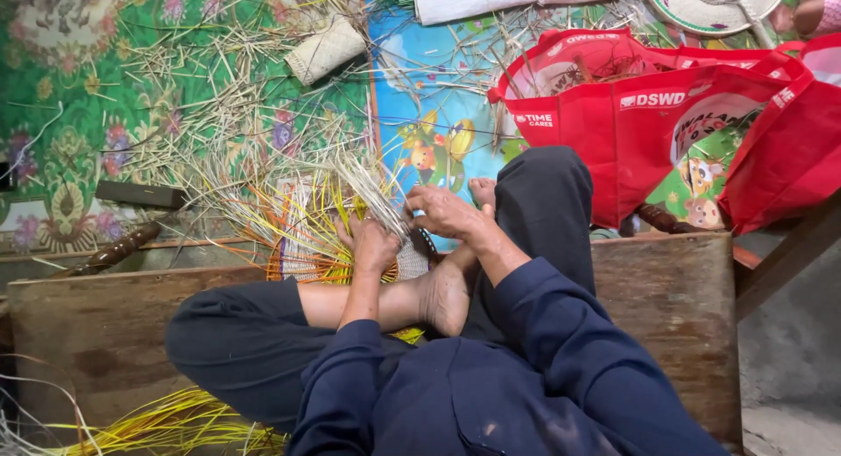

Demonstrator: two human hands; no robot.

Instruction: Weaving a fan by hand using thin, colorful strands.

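A half-woven piece of natural, yellow and orange straw strips (302, 228) lies in front of my crossed legs, its loose ends fanning up and left. My left hand (372, 244) is closed on a bundle of those strips at the weave's right edge. Just right of it, my right hand (445, 212) pinches strips with thumb and fingers. Both hands nearly touch. My bare foot (447, 294) rests under them, partly hiding the weave.
I sit on a wooden bench (674, 289). Red tote bags (666, 123) stand at right. Loose straw litters the green patterned mat (105, 88). A small woven pouch (326, 49), a dark flat bar (140, 194) and yellow strips (166, 425) lie around.
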